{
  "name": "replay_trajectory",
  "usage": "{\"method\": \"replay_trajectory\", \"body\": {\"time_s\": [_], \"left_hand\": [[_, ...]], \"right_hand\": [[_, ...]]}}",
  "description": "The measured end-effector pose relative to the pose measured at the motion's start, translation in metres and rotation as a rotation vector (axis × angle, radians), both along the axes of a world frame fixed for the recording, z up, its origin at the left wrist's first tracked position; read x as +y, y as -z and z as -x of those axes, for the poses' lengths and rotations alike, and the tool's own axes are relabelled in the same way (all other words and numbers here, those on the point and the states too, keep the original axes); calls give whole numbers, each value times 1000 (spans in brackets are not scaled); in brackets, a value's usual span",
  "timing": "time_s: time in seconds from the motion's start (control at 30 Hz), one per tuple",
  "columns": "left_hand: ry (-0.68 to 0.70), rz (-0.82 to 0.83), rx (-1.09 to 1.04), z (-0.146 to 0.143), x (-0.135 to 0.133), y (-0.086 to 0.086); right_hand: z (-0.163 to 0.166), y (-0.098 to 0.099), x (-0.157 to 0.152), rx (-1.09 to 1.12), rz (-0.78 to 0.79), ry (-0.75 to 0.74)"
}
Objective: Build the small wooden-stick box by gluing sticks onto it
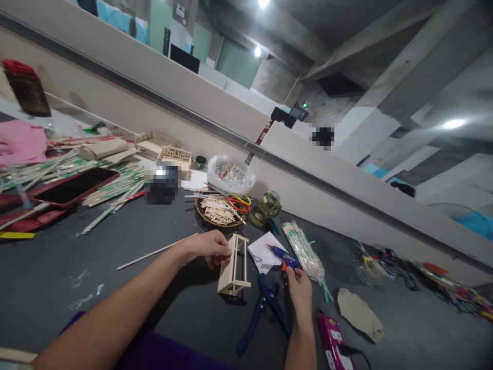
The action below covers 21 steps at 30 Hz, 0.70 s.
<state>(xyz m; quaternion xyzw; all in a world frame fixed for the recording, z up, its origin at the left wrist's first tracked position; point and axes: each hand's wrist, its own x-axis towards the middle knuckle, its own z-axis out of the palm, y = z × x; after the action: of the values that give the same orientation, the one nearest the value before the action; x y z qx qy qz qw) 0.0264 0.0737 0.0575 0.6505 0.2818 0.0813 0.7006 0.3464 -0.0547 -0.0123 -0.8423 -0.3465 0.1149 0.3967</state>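
against the left grip, a wooden frame

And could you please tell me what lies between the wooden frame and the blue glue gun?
In the head view, white paper lies between the wooden frame and the blue glue gun, whose front end overlaps it.

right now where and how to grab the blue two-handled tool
The blue two-handled tool is probably best gripped round its left handle, from the near side: that handle juts toward the person, while the right handle lies close by the right forearm.
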Motion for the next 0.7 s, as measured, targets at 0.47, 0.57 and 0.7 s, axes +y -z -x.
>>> {"method": "replay_trajectory", "body": {"time_s": [0.47,0.57,0.7], "left_hand": [[-11,-10,2,0,-2,-3],[-10,-7,2,0,-1,-2],[-10,-4,10,-1,-1,-1]], "right_hand": [[31,-16,3,496,-247,-7],[32,-15,2,526,-251,-3],[30,-12,2,552,-264,-11]]}}
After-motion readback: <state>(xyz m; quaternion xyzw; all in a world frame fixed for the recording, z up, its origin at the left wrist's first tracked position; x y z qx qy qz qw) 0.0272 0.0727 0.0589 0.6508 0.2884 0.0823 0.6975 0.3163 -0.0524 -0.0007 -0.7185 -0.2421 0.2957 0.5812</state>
